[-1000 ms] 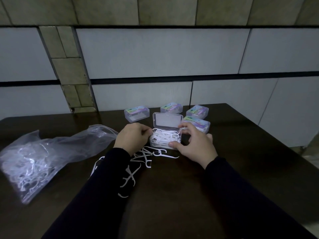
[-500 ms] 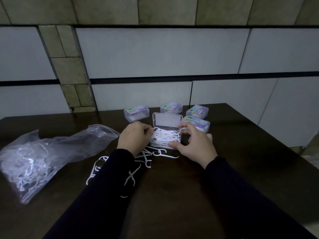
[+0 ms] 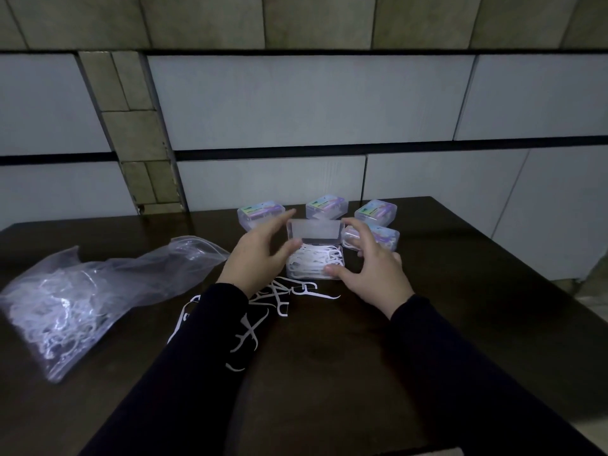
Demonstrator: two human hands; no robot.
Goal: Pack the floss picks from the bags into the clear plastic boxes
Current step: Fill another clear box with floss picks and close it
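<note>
A clear plastic box [image 3: 314,264] full of white floss picks sits open at the table's middle, its lid [image 3: 314,230] standing upright. My left hand [image 3: 260,255] is at the box's left side with fingers spread, reaching toward the lid's left edge. My right hand [image 3: 368,268] is at the right side, thumb on the box's front right corner, fingers curled near the lid's right edge. Loose floss picks [image 3: 279,297] lie on the table in front of the box, partly under my left sleeve. A clear bag [image 3: 82,297] of picks lies at the left.
Several closed boxes with colourful labels stand behind the open one: one at back left [image 3: 260,212], one at the centre [image 3: 325,205], one at back right [image 3: 376,210], one beside my right hand [image 3: 385,238]. The dark table [image 3: 329,373] ends at a wall and at its right edge.
My left hand has opened from a fist over the picks and risen toward the lid. My right fingers have lifted toward the lid's right edge.
</note>
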